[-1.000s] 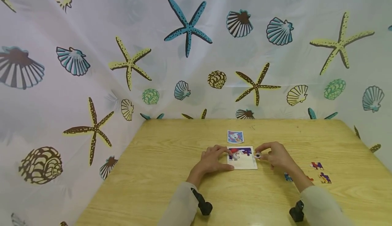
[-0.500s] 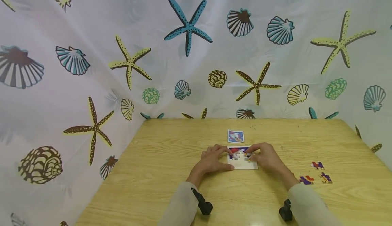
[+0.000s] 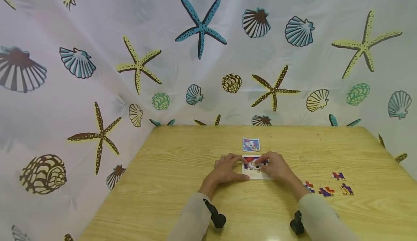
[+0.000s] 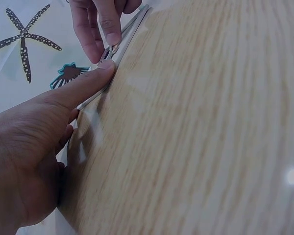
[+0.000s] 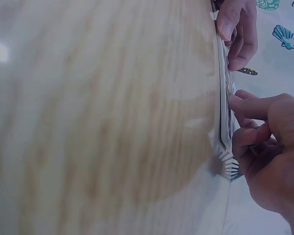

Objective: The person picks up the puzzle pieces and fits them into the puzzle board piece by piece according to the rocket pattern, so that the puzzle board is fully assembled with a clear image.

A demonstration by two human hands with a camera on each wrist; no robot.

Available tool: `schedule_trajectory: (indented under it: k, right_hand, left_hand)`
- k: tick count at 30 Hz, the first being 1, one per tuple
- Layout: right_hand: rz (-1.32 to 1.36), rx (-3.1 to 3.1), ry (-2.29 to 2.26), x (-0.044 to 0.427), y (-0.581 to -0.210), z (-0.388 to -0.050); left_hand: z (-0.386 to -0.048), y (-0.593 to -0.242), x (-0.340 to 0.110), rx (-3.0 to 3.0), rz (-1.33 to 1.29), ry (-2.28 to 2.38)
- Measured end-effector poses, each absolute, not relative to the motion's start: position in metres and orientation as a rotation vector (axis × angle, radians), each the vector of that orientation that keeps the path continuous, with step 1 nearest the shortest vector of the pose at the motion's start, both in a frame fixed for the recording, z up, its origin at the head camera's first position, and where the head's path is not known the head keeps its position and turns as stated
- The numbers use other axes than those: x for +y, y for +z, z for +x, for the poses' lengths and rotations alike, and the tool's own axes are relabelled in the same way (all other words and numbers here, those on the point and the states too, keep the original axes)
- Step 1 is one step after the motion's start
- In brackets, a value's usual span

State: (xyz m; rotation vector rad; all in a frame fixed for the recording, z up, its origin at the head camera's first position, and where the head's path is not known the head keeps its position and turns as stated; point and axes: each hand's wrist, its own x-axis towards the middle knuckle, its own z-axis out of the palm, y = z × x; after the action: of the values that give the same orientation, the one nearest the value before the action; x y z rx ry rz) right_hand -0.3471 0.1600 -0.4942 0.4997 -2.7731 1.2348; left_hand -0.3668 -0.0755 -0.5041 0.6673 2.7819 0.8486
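The left hand (image 3: 226, 169), grip spread wide, pressed on the puzzle board (image 3: 256, 176), which lay on the tabletop (image 3: 182, 154). The right hand (image 3: 275, 165), grip narrow, pinched a puzzle piece (image 3: 257, 167) at the board.

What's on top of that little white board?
Colourful puzzle pieces lie on the upper part of the white board; its visible lower strip looks bare. The left fingers cover some of its left side, the right fingers much of its right; anything beneath them is hidden.
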Motion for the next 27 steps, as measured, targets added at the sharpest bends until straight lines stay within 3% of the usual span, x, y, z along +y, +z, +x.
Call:
schedule_trajectory:
  k: [27]
  right_hand:
    - [0.473, -2.810, 1.196, 0.1541, -0.4943, -0.3497]
  left_hand:
    - [-0.3706, -0.5097, -0.0770, 2.795, 0.667, 0.842]
